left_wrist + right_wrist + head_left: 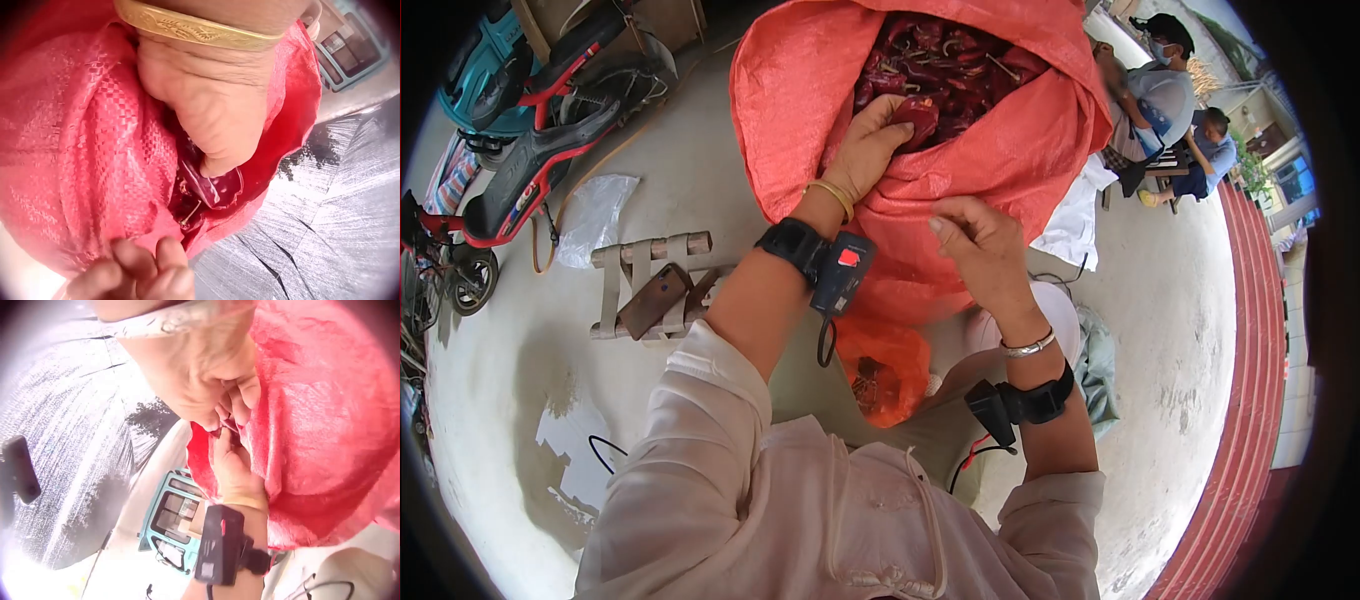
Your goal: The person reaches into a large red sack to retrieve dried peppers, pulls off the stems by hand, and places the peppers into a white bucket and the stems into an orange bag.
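Chili peppers point(955, 65), dark red and glossy, lie heaped inside a wide-mouthed red woven sack point(1010, 185) in front of a seated person. The left hand point(865, 150) reaches in over the near left of the heap, its thumb and fingers pinching one chili pepper point(920, 118) at the sack's mouth. The right hand point(985, 250) hangs just in front of the sack's near side, fingers loosely curled, with nothing seen in it. Below the sack sits a smaller orange plastic bag point(903, 350), its contents hard to make out. To the left, a phone point(656, 300) rests on a strapped folding stool point(610, 275) on the floor. The step seems to be picking out a single pepper. To do it well, a light pinch on the pepper's body should serve best, since its skin looks thin and might split if squeezed. Thin stems poke up from the heap, so a slow, straight lift would probably keep neighbours from snagging. The free right hand could steady the soft rim, which otherwise may fold inward over the heap.
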Demonstrator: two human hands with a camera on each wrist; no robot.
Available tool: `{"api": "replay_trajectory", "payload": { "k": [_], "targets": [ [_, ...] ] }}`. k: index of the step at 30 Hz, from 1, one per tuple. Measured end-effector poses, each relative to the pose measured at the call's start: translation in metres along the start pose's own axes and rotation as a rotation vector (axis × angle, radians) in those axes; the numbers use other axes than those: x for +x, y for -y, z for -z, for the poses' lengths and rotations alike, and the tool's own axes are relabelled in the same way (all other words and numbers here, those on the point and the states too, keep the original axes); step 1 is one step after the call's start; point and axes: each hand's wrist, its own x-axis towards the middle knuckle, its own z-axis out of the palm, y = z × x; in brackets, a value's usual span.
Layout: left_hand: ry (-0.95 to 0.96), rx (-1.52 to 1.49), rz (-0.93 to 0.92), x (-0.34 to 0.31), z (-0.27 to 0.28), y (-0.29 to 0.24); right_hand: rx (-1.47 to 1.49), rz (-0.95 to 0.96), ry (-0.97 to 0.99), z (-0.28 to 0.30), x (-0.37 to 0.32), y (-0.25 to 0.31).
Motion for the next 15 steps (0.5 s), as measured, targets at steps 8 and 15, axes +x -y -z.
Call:
{"api": "replay_trajectory", "payload": {
  "k": [8,15],
  "targets": [
    [0.092,0.239,-0.173,-0.007,-0.013,-0.013,0.237,0.101,-0.309,-0.002,0.044,0.015],
    [-0.003,1.007,-0.639,0.012,-0.006,-0.066,0.313,0.078,-0.527,0.068,-0.016,0.014]
  ]
}}
